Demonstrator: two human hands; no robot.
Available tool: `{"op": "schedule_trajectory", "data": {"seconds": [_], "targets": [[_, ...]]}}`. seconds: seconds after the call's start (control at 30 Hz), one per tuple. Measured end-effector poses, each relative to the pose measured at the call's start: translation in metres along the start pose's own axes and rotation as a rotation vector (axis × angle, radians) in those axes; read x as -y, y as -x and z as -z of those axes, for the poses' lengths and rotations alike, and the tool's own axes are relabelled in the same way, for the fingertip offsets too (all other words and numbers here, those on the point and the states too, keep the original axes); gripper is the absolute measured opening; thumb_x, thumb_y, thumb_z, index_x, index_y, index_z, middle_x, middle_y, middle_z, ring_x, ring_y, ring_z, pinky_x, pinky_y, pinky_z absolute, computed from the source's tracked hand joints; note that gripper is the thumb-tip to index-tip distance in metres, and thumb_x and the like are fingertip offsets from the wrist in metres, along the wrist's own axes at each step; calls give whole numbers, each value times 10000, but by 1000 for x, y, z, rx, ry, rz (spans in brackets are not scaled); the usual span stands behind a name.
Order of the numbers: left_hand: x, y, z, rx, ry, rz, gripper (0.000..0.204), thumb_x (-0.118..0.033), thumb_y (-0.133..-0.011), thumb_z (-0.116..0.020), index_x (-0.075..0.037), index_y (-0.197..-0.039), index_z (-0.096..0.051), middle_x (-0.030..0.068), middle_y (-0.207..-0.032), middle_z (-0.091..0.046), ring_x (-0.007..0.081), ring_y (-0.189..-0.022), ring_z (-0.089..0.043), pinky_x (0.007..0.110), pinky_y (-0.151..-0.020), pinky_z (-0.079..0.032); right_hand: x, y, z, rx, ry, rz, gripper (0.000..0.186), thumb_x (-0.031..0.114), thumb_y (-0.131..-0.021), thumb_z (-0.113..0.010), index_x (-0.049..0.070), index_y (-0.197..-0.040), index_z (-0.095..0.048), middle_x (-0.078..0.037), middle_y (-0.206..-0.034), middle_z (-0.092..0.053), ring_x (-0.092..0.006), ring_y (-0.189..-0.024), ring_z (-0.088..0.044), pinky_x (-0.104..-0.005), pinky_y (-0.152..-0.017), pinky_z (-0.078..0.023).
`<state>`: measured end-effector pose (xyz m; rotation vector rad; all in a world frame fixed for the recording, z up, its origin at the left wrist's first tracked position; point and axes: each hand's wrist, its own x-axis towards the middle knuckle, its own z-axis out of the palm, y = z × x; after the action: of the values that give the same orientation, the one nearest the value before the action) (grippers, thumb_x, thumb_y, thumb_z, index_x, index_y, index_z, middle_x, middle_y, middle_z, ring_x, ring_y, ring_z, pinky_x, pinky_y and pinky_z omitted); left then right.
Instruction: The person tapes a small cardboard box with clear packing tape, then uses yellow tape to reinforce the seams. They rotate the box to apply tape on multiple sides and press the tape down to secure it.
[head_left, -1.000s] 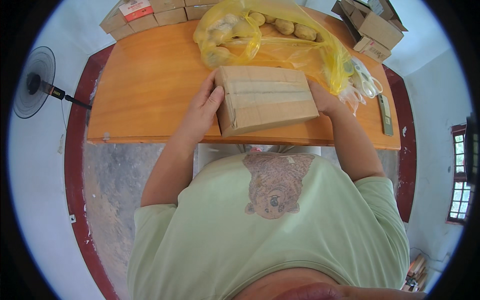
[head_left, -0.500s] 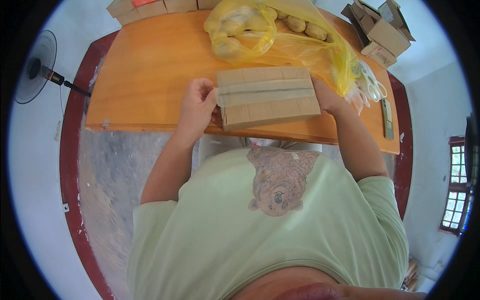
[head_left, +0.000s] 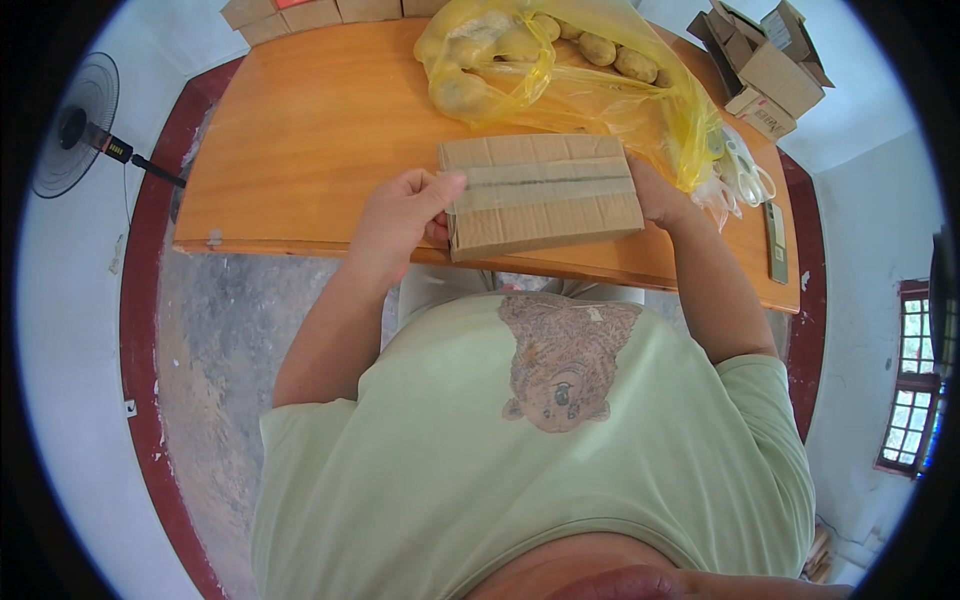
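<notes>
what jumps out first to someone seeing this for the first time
The eye goes first to the taped cardboard box at the near edge of the orange wooden table, held between the left hand at one end and the right hand at the other. Right behind it lies a yellow plastic bag of potatoes, with scissors to its right.

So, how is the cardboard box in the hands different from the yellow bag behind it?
The cardboard box is stiff, flat-sided, brown and taped shut; the yellow bag is soft, crumpled and see-through, so the potatoes inside show. The left hand and right hand grip the box; no hand grips the bag. Both are at the wooden table.
</notes>
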<state>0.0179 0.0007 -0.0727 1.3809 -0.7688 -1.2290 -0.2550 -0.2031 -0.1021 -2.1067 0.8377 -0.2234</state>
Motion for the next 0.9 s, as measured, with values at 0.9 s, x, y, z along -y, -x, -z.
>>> {"op": "schedule_trajectory", "data": {"seconds": [0.9], "targets": [[27, -13, 25, 238, 364, 36, 193, -273, -931, -549, -80, -948, -549, 31, -910, -624, 125, -816, -593, 301, -741, -503, 12, 2, 1, 28, -33, -47, 723, 193, -748, -710, 3, -1359, -373, -160, -1293, -521, -232, -1212, -471, -328, -1030, -344]]}}
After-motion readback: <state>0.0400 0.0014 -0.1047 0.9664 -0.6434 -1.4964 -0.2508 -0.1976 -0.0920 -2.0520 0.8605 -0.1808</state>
